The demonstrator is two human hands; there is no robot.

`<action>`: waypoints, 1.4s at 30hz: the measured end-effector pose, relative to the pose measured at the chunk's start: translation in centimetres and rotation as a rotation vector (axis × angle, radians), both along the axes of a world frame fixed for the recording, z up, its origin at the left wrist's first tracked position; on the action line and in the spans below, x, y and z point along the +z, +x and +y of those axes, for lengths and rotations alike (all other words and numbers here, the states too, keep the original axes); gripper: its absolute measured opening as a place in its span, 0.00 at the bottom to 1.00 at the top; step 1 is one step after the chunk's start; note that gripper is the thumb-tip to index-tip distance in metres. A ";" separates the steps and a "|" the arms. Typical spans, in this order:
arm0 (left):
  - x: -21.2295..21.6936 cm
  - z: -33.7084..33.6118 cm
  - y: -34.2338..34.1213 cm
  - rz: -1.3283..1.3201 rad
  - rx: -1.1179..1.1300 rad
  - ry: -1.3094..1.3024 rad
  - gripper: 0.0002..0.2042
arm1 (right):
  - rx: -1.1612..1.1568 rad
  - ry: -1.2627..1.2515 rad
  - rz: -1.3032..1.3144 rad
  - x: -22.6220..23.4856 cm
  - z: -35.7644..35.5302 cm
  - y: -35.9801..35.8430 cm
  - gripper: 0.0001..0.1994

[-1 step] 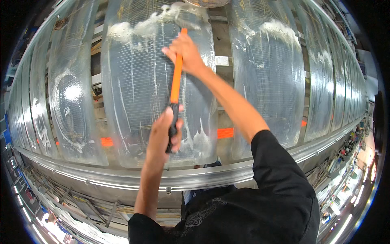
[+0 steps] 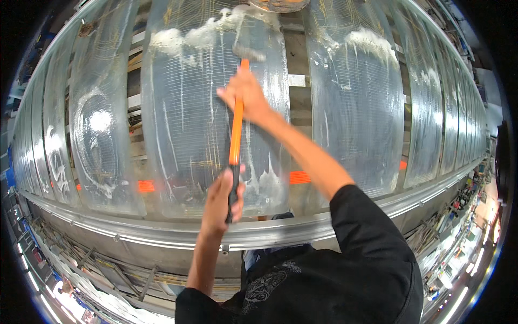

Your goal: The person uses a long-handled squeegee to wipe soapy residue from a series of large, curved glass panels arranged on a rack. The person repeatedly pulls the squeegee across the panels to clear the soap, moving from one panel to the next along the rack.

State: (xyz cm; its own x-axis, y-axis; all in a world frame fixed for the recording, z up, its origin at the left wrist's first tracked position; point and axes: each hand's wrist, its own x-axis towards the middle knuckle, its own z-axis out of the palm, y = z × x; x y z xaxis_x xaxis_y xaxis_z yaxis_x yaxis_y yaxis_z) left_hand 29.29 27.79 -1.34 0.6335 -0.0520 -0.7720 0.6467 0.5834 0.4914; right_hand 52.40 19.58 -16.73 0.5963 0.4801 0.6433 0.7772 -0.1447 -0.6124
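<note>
With the left hand (image 2: 221, 197) and right hand (image 2: 245, 97) both clenched on the orange-handled roller (image 2: 236, 135), uneven pressure could probably streak the wet clear panel (image 2: 183, 119).

Probably factory, resin-wet mould panels (image 2: 210, 108), steel frame (image 2: 162, 237)

Black shirt, short sleeves (grey print, seemingly), bare forearms.

We see curved translucent panels (image 2: 350, 102) set side by side, streaked with white foam (image 2: 372, 43). Orange tape marks (image 2: 145, 186) sit near their lower edges. A metal rail (image 2: 162, 235) runs below them, with scaffold bars (image 2: 124, 275) beneath.
</note>
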 end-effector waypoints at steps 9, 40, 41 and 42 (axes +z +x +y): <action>4.2 8.2 -37.3 0.326 0.030 0.009 0.25 | 0.305 -0.206 0.225 2.3 5.2 -36.1 0.12; -0.3 3.9 -11.6 0.010 0.114 -0.030 0.24 | 0.189 -0.210 -0.176 1.8 5.8 -8.1 0.21; 0.4 3.9 -10.2 0.001 0.130 -0.034 0.24 | 0.179 -0.201 -0.142 1.8 6.0 -8.1 0.21; 0.9 3.8 -9.8 -0.010 0.149 -0.039 0.24 | 0.171 -0.194 -0.111 1.8 6.2 -8.1 0.21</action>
